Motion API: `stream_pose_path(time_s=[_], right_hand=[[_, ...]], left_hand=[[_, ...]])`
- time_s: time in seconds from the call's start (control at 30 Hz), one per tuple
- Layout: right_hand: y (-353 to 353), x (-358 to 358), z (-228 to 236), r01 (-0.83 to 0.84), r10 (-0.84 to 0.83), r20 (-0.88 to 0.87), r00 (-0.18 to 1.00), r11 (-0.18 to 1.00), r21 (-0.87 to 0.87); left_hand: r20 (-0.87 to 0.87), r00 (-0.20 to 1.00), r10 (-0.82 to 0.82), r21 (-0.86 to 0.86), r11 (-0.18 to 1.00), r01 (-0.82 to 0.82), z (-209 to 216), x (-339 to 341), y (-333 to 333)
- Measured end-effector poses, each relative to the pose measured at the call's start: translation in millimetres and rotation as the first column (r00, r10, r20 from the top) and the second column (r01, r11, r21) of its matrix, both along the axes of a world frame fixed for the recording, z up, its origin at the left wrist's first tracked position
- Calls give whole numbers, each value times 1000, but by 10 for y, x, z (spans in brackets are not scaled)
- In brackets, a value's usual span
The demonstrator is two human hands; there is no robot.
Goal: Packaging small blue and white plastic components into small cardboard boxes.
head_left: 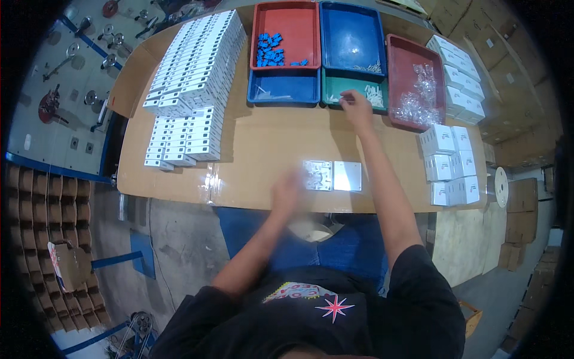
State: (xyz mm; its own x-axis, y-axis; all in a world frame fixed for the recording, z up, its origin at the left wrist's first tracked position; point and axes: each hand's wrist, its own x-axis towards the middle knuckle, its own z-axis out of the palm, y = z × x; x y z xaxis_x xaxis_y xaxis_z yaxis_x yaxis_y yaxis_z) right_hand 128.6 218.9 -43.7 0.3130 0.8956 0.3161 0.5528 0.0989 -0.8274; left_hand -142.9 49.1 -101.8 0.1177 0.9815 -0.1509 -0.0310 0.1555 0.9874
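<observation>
Seen from above my head: my right hand (357,106) reaches into the green tray (335,87), fingers pinched together over small white parts (375,94), though whether they grip one I cannot tell. My left hand (287,192) is blurred, its grip unreadable, just left of two white square plates (332,176) on the cardboard-covered table (263,143).

The left hand (287,192) is motion-blurred, its fingers indistinct. The small white parts (375,96) in the green tray (335,87) are too tiny to identify.
</observation>
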Motion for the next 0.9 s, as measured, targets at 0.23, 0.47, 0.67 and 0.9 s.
stream_pose_path(time_s=[0.23, 0.47, 0.67, 0.9], right_hand=[[-1189, -354, 153, -157, 129, -435, 891, 987, -30], [-1870, -752, 274, -228, 83, -545, 834, 952, -204], [-1819, -771, 294, -233, 179, -314, 932, 962, -143], [-1878, -862, 345, -235, 175, -333, 927, 960, -151]], left_hand=[[65, 998, -21, -36, 999, 23, 364, 80, 21], [154, 988, -30, -20, 999, 33, 409, 57, 15], [139, 990, -34, -28, 999, 38, 410, 55, 24], [141, 989, -46, -29, 998, 50, 433, 63, 12]])
